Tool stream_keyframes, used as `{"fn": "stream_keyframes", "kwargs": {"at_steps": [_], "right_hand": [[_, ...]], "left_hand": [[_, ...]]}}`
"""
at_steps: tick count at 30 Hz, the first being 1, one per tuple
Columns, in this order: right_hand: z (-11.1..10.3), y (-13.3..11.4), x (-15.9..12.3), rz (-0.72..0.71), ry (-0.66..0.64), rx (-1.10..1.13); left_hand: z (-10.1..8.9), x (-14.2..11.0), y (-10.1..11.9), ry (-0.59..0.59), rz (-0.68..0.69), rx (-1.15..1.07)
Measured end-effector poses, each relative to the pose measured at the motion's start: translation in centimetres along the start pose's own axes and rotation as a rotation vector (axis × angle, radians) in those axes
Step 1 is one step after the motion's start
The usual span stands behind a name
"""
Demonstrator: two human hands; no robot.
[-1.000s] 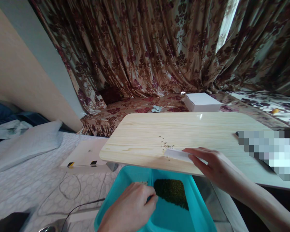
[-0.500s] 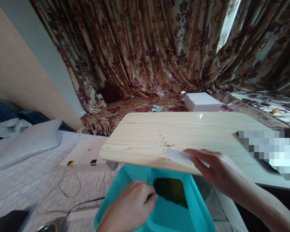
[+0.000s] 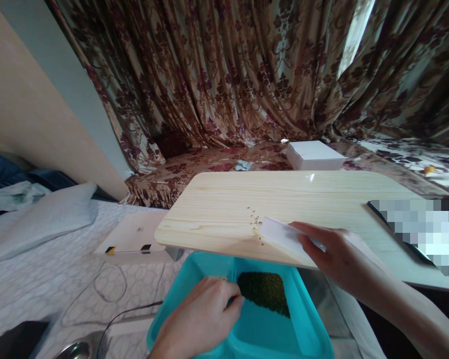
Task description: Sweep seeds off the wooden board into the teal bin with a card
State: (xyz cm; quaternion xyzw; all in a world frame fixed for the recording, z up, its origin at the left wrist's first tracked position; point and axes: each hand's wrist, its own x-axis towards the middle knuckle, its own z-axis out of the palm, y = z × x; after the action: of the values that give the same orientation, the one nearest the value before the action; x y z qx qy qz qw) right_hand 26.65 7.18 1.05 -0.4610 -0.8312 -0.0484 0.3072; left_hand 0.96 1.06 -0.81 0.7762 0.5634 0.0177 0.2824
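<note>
My right hand (image 3: 329, 249) grips a white card (image 3: 279, 233), tilted with its edge on the pale wooden table (image 3: 205, 209). Just left of the card lie small dark seeds (image 3: 255, 219), scattered on the wood. Below the table's near edge is a turquoise divided tray (image 3: 316, 324). My left hand (image 3: 205, 311) is closed over its middle divider, fingers curled and thumb pressed in. Dark green, bean-like grains (image 3: 264, 289) fill the far part of the right compartment. A few pale grains (image 3: 222, 278) show in the left compartment, mostly hidden behind my left hand.
At the table's right lies a dark-edged device (image 3: 404, 234), blurred out. A white box (image 3: 314, 154) sits behind the table. To the left are a bed (image 3: 41, 249), a pale case (image 3: 134, 234), a cable (image 3: 130, 311) and a metal bowl (image 3: 75, 350).
My right hand has shifted slightly right with the white card, whose near face is tilted up more. Several seeds now lie apart from its edge. My left hand stays at the tray divider.
</note>
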Motion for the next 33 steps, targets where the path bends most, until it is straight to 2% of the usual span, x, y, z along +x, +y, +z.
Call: {"fn": "stream_keyframes", "kwargs": {"at_steps": [7,12,17,20,23,27,30,33], "right_hand": [[0.4,0.2,0.1,0.002,-0.030,0.016],[0.3,-0.5,0.1,-0.053,-0.062,0.147],[-0.9,-0.9,-1.8,-0.103,-0.142,0.238],[-1.5,-0.3,-2.9,-0.100,-0.192,0.247],[-1.3,1.5,-2.7,-0.052,-0.082,0.178],[0.2,4.3,-0.8,0.005,0.057,0.041],[1.1,5.4,0.6,0.021,0.057,-0.007],[1.3,5.2,1.2,0.034,0.028,-0.017]], "left_hand": [[-0.2,0.1,0.0,-0.003,0.009,0.014],[-0.2,0.1,0.1,-0.001,0.005,0.013],[-0.2,0.2,0.1,-0.007,-0.001,0.015],[0.0,0.2,0.2,0.001,0.015,0.022],[0.2,0.2,0.6,-0.006,0.053,0.033],[0.5,0.3,1.4,-0.030,0.095,0.043],[0.8,0.7,2.1,-0.056,0.103,0.059],[0.9,1.0,2.6,-0.068,0.119,0.079]]}}
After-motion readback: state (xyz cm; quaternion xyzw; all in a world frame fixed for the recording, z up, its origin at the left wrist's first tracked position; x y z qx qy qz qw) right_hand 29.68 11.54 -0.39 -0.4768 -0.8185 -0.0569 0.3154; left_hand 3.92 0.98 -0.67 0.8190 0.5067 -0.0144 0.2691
